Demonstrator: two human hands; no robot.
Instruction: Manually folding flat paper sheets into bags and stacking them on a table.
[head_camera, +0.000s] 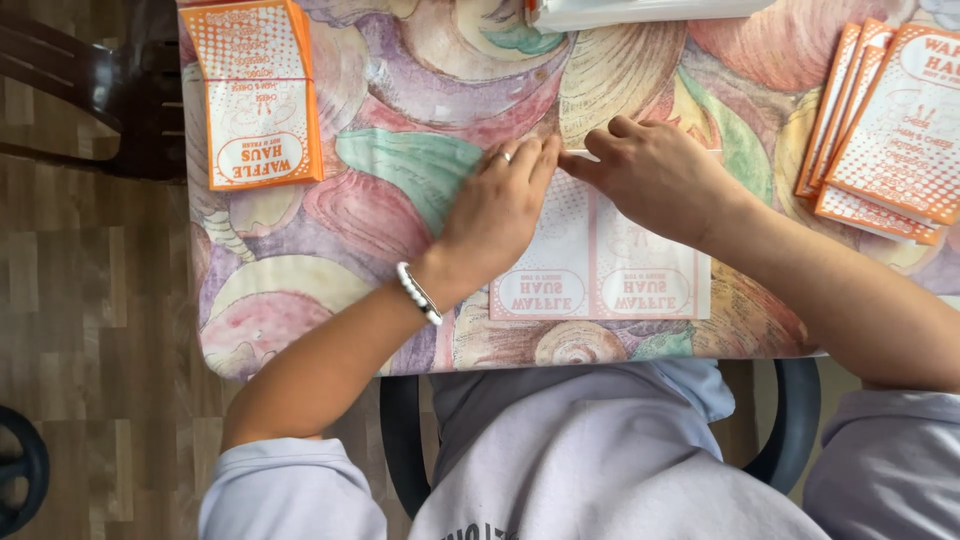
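The surface (400, 160) under me wears a slick cloth printed with shells, and I think that is the main hazard: the pale sheet (600, 265) lying flat near my edge could slide while I press it. A finished orange stack (262, 95) sits well apart on my left, a fanned pile of leaflets (880, 130) on my right, near enough for my forearm to nudge. My left hand (495, 205) lies flat, fingers together, on the sheet's left half; my right hand (650, 170) is curled, fingertips pinching its far edge. Uneven pressure there could skew the crease, I judge.
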